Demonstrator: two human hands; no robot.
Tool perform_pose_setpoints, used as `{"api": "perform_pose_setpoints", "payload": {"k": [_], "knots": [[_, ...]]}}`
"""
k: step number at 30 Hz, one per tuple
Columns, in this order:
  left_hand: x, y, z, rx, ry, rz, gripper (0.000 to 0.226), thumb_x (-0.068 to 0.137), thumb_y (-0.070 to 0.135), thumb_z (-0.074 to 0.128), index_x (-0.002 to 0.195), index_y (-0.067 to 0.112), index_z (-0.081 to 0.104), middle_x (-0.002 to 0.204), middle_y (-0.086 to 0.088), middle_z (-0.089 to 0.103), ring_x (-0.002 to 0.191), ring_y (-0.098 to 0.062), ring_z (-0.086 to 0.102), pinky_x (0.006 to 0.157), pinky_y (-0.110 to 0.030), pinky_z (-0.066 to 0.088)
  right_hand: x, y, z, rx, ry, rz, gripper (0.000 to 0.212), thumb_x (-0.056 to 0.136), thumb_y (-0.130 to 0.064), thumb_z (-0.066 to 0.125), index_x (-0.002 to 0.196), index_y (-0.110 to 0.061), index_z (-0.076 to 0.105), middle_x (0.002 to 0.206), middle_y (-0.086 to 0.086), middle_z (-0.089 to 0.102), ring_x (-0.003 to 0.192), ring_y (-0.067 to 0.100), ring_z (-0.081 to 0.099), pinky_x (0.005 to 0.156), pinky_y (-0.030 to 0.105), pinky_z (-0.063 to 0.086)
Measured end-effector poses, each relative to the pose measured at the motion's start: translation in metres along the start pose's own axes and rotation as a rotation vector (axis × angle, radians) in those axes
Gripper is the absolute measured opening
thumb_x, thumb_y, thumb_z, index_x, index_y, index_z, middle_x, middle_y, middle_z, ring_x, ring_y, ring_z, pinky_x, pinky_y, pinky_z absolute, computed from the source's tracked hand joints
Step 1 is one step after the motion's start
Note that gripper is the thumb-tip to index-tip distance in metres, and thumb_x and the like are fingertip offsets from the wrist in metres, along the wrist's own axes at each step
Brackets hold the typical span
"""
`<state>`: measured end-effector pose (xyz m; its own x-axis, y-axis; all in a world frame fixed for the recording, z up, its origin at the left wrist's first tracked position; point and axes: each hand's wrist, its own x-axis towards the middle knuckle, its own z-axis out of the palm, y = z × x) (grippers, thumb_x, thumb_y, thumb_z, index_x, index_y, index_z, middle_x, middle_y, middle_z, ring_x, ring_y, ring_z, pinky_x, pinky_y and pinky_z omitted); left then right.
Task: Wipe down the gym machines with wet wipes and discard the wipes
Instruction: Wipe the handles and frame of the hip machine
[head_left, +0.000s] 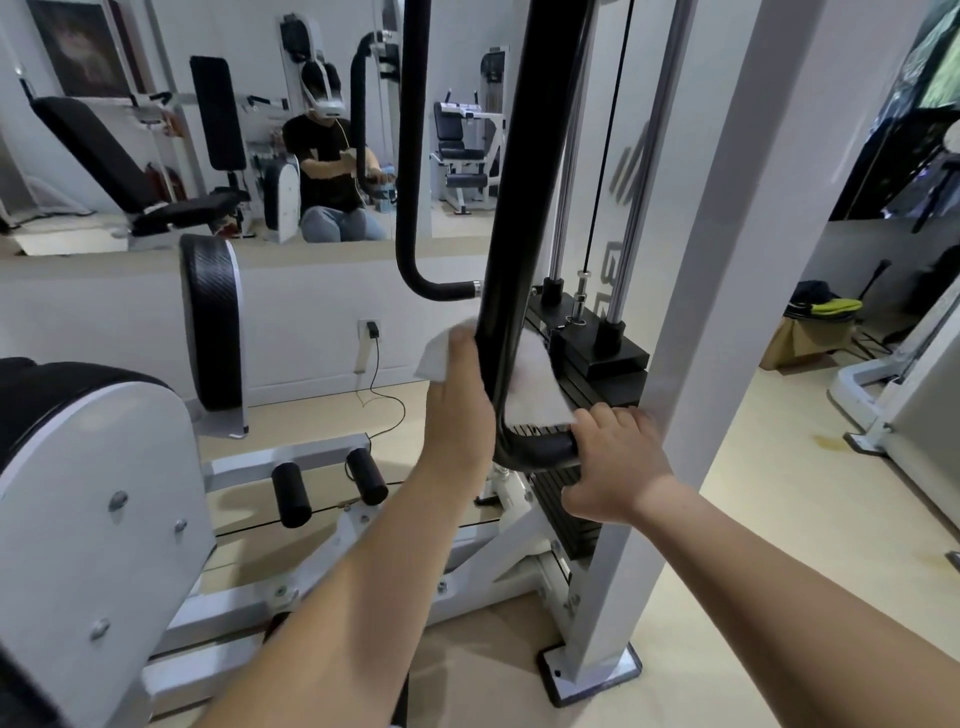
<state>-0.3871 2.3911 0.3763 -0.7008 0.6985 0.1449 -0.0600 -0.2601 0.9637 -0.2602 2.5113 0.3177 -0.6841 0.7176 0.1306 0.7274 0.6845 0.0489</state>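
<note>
A thick black padded handle bar (524, 208) of a white gym machine runs down the middle of the view and bends to the right at its lower end. My left hand (460, 410) wraps a white wet wipe (535, 384) round the bar just above the bend; the wipe sticks out on both sides of the bar. My right hand (618, 462) grips the bar's lower end (545, 449), fingers curled over it. A second black handle bar (410, 218) hangs farther back.
The black weight stack (597, 358) with chrome guide rods sits behind the bar, next to a white upright post (691, 364). White-and-black pads (213, 322) and foot rollers (327, 486) stand to the left. A mirror (208, 130) spans the far wall. Bags and a box (810, 332) lie at right.
</note>
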Motion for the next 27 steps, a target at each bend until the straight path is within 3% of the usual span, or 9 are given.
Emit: {"api": "perform_pose_setpoints", "payload": {"k": [4, 7, 11, 15, 18, 22, 23, 25, 27], "knots": [[-0.022, -0.044, -0.007, -0.161, 0.001, -0.225, 0.054, 0.108, 0.051, 0.028, 0.095, 0.018, 0.068, 0.087, -0.002, 0.074, 0.086, -0.012, 0.069, 0.079, -0.028, 0.051, -0.002, -0.001, -0.001, 0.015, -0.012, 0.003, 0.053, 0.061, -0.039, 0.059, 0.11, -0.027, 0.045, 0.105, -0.006, 0.04, 0.117, 0.024, 0.05, 0.117, 0.043, 0.025], [-0.012, -0.022, -0.005, -0.135, 0.03, -0.299, 0.054, 0.108, 0.05, 0.029, 0.087, 0.019, 0.067, 0.075, -0.001, 0.07, 0.076, -0.013, 0.068, 0.08, -0.032, 0.048, -0.002, 0.0, -0.002, 0.02, -0.011, -0.001, 0.05, 0.06, -0.041, 0.054, 0.106, -0.029, 0.04, 0.103, -0.006, 0.039, 0.116, 0.024, 0.05, 0.117, 0.043, 0.026], [0.016, 0.041, 0.001, -0.065, -0.062, -0.142, 0.05, 0.106, 0.052, 0.037, 0.088, 0.021, 0.072, 0.069, 0.004, 0.073, 0.076, -0.013, 0.072, 0.077, -0.032, 0.051, -0.001, 0.0, -0.001, 0.006, 0.001, 0.003, 0.05, 0.057, -0.048, 0.048, 0.102, -0.03, 0.034, 0.107, -0.006, 0.042, 0.116, 0.026, 0.051, 0.116, 0.042, 0.028], [0.009, 0.033, 0.011, 0.084, -0.041, 0.024, 0.059, 0.102, 0.064, 0.028, 0.101, 0.023, 0.071, 0.086, -0.003, 0.072, 0.087, -0.014, 0.068, 0.082, -0.034, 0.051, -0.001, 0.0, -0.001, 0.009, -0.004, 0.001, 0.054, 0.058, -0.05, 0.048, 0.107, -0.029, 0.04, 0.106, -0.007, 0.04, 0.116, 0.025, 0.051, 0.116, 0.042, 0.028], [-0.018, -0.016, -0.001, 0.042, 0.076, 0.017, 0.045, 0.108, 0.051, 0.029, 0.102, 0.027, 0.066, 0.085, 0.001, 0.067, 0.082, -0.009, 0.063, 0.075, -0.027, 0.047, -0.002, -0.002, -0.003, 0.037, -0.013, 0.009, 0.051, 0.059, -0.048, 0.051, 0.104, -0.031, 0.036, 0.104, -0.007, 0.038, 0.115, 0.024, 0.05, 0.116, 0.041, 0.027], [-0.081, -0.053, -0.015, 0.193, 0.151, -0.255, 0.035, 0.107, 0.05, 0.032, 0.079, 0.036, 0.048, 0.068, 0.009, 0.054, 0.064, 0.005, 0.056, 0.061, -0.01, 0.04, -0.004, -0.003, 0.0, 0.087, 0.027, 0.008, 0.049, 0.062, -0.043, 0.058, 0.107, -0.03, 0.041, 0.104, -0.008, 0.039, 0.115, 0.023, 0.05, 0.118, 0.043, 0.024], [-0.091, -0.058, -0.017, 0.216, 0.156, -0.327, 0.034, 0.105, 0.053, 0.033, 0.081, 0.034, 0.048, 0.074, 0.013, 0.051, 0.069, 0.003, 0.052, 0.068, -0.014, 0.04, -0.004, -0.003, 0.001, 0.114, 0.048, 0.005, 0.048, 0.064, -0.042, 0.06, 0.108, -0.03, 0.043, 0.105, -0.008, 0.041, 0.116, 0.022, 0.05, 0.119, 0.044, 0.023], [-0.099, -0.053, -0.017, 0.163, 0.173, -0.436, 0.047, 0.103, 0.06, 0.035, 0.113, 0.022, 0.06, 0.106, -0.001, 0.062, 0.099, -0.014, 0.057, 0.092, -0.032, 0.042, -0.007, 0.0, 0.003, 0.171, 0.072, -0.024, 0.054, 0.067, -0.041, 0.063, 0.118, -0.03, 0.049, 0.112, -0.008, 0.046, 0.121, 0.021, 0.048, 0.122, 0.045, 0.018], [-0.098, -0.033, -0.012, 0.213, 0.185, -0.41, 0.05, 0.104, 0.058, 0.036, 0.133, 0.021, 0.053, 0.112, 0.001, 0.063, 0.101, -0.015, 0.058, 0.087, -0.031, 0.042, -0.016, 0.007, 0.006, 0.251, 0.092, -0.096, 0.066, 0.072, -0.04, 0.066, 0.135, -0.028, 0.05, 0.128, -0.007, 0.05, 0.13, 0.019, 0.043, 0.125, 0.044, 0.015]]}}
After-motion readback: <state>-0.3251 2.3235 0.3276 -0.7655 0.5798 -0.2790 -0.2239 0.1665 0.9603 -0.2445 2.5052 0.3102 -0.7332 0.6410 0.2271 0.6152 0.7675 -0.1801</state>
